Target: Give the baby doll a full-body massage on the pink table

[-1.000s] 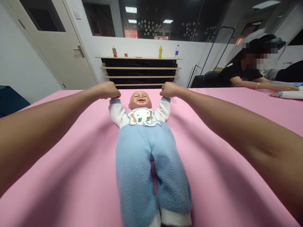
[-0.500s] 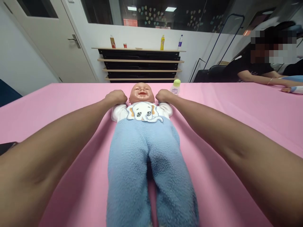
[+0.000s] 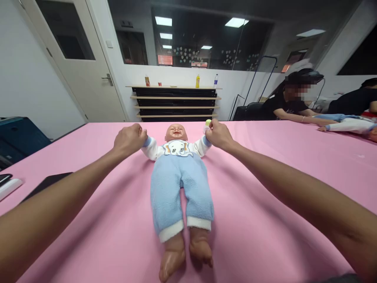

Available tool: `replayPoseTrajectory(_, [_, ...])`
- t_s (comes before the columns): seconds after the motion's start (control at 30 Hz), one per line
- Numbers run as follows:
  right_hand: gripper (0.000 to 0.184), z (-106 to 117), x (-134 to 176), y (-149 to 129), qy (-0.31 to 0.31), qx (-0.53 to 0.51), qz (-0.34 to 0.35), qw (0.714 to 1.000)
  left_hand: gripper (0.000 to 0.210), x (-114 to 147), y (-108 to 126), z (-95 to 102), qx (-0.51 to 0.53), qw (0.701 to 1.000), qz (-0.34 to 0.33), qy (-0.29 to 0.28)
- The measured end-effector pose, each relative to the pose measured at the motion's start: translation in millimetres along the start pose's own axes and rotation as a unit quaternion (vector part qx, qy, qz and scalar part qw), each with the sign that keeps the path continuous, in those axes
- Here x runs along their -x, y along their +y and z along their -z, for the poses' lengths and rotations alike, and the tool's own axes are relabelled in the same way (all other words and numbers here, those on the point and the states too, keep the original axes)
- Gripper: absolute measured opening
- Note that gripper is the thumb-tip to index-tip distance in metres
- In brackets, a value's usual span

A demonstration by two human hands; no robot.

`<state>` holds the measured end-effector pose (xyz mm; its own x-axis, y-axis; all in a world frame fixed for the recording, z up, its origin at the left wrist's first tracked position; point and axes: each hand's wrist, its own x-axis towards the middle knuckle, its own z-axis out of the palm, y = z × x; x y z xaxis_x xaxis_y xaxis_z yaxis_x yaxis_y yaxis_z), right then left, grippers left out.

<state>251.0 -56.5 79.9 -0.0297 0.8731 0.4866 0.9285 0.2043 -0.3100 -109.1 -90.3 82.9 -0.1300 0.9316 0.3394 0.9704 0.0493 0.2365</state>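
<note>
A baby doll (image 3: 181, 173) in a white and blue outfit with an elephant on the chest lies on its back, its bare feet towards me. My left hand (image 3: 129, 138) is closed around the end of the doll's arm on the left, at the blue cuff. On the other side my right hand (image 3: 219, 134) grips the doll's other arm by its hand. Both doll arms are raised and spread outwards. Behind my right hand, a bottle with a green cap (image 3: 208, 122) is partly hidden.
The doll lies on a pink-covered table (image 3: 253, 204). A black flat object (image 3: 48, 182) and a white item (image 3: 10, 188) are at the left edge. At the right, a person (image 3: 290, 98) handles another doll (image 3: 350, 125). Shelves (image 3: 176, 98) with bottles stand beyond.
My hands have moved apart and outwards from beside the doll's head, drawing its arms out to the sides. The view has pulled back, and the doll's feet now show.
</note>
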Motion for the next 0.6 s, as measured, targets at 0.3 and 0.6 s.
replayPoseTrajectory(0.3, [0.018,-9.5,100.0,19.5,0.008,-0.062,-0.017,0.998,0.041,112.3,-7.5,-10.8,-0.020,0.999,-0.009,-0.030])
replayPoseTrajectory(0.6, [0.025,-26.1,122.3,45.5,0.002,-0.135,-0.087,0.987,0.043,122.5,-30.0,-22.7,-0.003,0.997,0.020,-0.077])
